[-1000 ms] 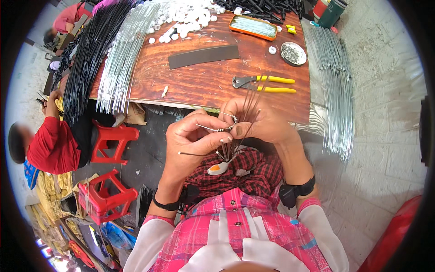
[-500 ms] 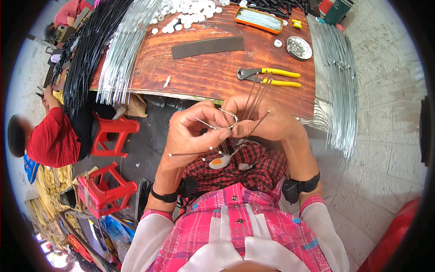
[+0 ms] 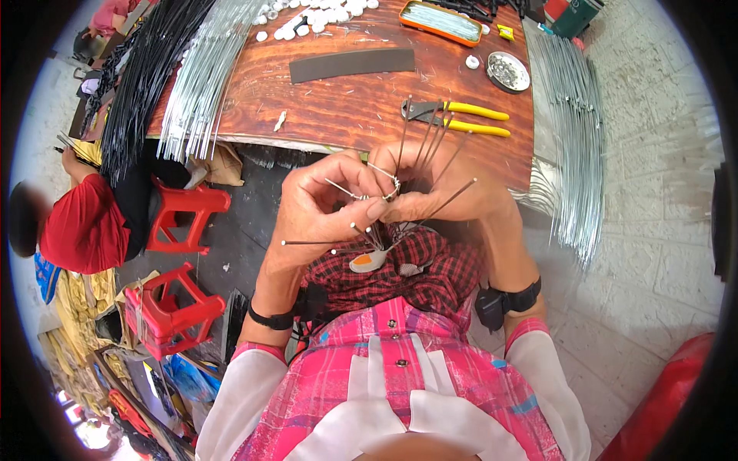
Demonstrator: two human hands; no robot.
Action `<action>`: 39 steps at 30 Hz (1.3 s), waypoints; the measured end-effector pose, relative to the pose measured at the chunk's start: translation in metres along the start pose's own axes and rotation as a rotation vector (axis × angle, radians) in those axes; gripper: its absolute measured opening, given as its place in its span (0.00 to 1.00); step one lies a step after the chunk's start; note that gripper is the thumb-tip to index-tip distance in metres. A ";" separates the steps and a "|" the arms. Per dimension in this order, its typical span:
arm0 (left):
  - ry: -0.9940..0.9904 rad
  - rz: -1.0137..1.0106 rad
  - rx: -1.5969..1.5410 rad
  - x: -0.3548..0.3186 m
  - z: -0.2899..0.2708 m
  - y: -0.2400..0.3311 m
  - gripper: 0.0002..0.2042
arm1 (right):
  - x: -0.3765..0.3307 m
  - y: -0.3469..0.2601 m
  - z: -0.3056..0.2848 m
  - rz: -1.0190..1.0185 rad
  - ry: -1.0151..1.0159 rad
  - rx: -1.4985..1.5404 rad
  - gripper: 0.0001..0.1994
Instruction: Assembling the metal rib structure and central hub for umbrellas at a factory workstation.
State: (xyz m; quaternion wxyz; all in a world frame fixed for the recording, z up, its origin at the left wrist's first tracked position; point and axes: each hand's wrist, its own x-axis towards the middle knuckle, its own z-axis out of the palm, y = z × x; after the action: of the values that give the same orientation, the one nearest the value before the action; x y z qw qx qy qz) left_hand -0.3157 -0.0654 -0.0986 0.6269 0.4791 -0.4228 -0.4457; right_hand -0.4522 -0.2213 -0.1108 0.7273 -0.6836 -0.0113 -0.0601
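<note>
Right in the middle of the frame, the left hand (image 3: 317,206) and the right hand (image 3: 465,198) meet almost tip to tip, and there between them sits the twisted silver wire (image 3: 395,186), bent into a small curve with tight little coils along it. The left thumb and forefinger pinch it from one side, the right thumb and forefinger pinch it close by; the right hand's other fingers are curled, and how firmly they grip I cannot tell. And look at the thin dark rods (image 3: 424,152), fanning out around the hands, some rising toward the table, others poking out lower left with pale tips! Beneath the hands, a red-and-black checked cloth (image 3: 434,269). Above them, on the wooden table (image 3: 346,111), yellow-handled end-cutting pliers (image 3: 465,126) lie just behind the rod tips, with a flat dark brown bar (image 3: 352,64) to their upper left. White plastic caps (image 3: 302,31) scatter along the top edge, an orange-rimmed tin (image 3: 434,34) beside a small yellow packet (image 3: 505,31) at upper right. Over at upper left, a bundle of black strips (image 3: 146,92) runs alongside a pale, shiny bundle (image 3: 211,77); far left, a co-worker's red sleeve (image 3: 84,223) near a red stool (image 3: 204,198).
</note>
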 end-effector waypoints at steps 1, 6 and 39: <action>0.019 0.039 0.001 0.001 0.004 0.000 0.06 | 0.002 -0.001 0.000 0.018 -0.006 0.010 0.12; 0.061 0.138 0.133 0.003 0.007 0.000 0.06 | 0.005 -0.010 -0.005 -0.004 -0.108 0.108 0.11; -0.022 0.176 0.344 0.000 0.004 0.014 0.05 | -0.011 0.016 0.001 -0.149 0.012 0.513 0.13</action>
State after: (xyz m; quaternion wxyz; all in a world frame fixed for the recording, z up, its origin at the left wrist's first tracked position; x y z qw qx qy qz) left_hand -0.3171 -0.0643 -0.0839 0.5676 0.5355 -0.5397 -0.3158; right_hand -0.4611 -0.2190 -0.1276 0.8703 -0.4740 -0.0718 -0.1127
